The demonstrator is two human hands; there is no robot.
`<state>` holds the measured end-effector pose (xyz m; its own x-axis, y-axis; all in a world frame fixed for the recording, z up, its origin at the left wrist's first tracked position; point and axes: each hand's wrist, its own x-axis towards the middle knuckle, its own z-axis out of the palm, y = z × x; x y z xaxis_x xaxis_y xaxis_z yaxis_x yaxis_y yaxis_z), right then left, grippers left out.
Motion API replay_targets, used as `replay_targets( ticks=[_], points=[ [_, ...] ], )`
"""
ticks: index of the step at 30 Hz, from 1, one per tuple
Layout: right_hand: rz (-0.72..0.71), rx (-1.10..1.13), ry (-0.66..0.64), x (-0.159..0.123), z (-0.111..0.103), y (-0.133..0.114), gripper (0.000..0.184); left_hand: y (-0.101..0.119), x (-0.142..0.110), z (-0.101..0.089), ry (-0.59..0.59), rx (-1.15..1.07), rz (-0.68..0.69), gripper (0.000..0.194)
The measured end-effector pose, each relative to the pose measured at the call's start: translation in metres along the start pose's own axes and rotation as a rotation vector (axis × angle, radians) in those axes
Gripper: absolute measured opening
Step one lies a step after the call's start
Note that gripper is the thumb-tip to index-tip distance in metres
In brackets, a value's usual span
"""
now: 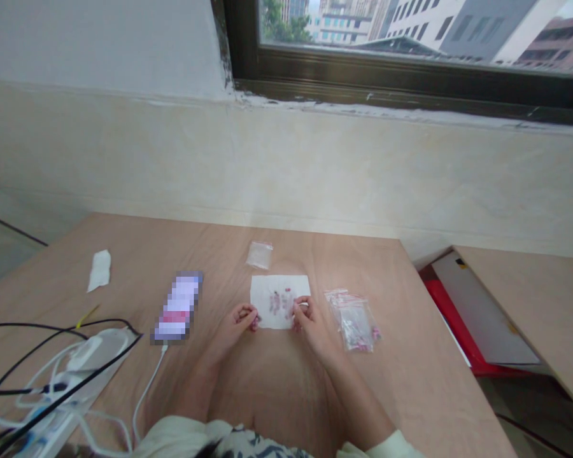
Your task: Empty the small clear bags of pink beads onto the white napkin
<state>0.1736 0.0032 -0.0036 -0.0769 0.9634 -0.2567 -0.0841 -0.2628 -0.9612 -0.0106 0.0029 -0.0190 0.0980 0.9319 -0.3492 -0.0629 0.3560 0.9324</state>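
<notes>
A white sheet of paper (261, 289) lies flat on the wooden table, with several small pink and dark pieces (281, 302) spread on its middle. My left hand (241, 318) is closed in a pinch at the sheet's lower left corner; a hint of pink shows at its fingertips. Over the right part of the sheet, the fingers of my right hand (308, 313) are pinched together beside the small pieces. What either hand holds is too small to name. Clear zip bags (353, 318), some with pink bits inside, are piled right of my right hand.
Behind the sheet lies another clear bag (260, 255). A phone (179, 306) on a white cable is to the left, near a white power strip (93, 362) with tangled cords. A crumpled tissue (100, 270) sits far left. A wall and window frame (363, 73) rise behind.
</notes>
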Motion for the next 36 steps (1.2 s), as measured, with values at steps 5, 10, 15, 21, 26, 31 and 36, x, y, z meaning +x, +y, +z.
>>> replay_targets(
  ticks=[5, 10, 15, 21, 26, 31, 36],
  points=[
    [-0.024, -0.155, -0.036, 0.004, 0.005, 0.019, 0.023, -0.006, 0.001, -0.009, 0.101, -0.052, -0.022, 0.03],
    [-0.091, -0.327, 0.088, 0.014, 0.007, 0.038, 0.017, -0.003, -0.003, -0.009, 0.127, -0.053, -0.038, 0.03],
    [-0.072, -0.319, 0.115, 0.02, 0.006, 0.044, 0.017, -0.002, -0.003, -0.011, 0.129, -0.051, -0.079, 0.031],
    [-0.067, -0.352, 0.081, 0.023, 0.004, 0.045, 0.014, -0.002, -0.004, -0.01, 0.13, -0.033, -0.093, 0.031],
    [-0.062, -0.372, 0.055, 0.026, 0.001, 0.05, 0.014, 0.002, -0.006, -0.01, 0.131, -0.006, -0.067, 0.031],
    [-0.07, -0.386, 0.041, 0.026, 0.0, 0.05, 0.018, 0.002, -0.005, -0.01, 0.133, -0.035, -0.05, 0.032],
    [-0.058, -0.408, 0.061, 0.025, 0.0, 0.047, 0.023, 0.006, -0.006, -0.004, 0.125, -0.063, -0.045, 0.033]
  ],
)
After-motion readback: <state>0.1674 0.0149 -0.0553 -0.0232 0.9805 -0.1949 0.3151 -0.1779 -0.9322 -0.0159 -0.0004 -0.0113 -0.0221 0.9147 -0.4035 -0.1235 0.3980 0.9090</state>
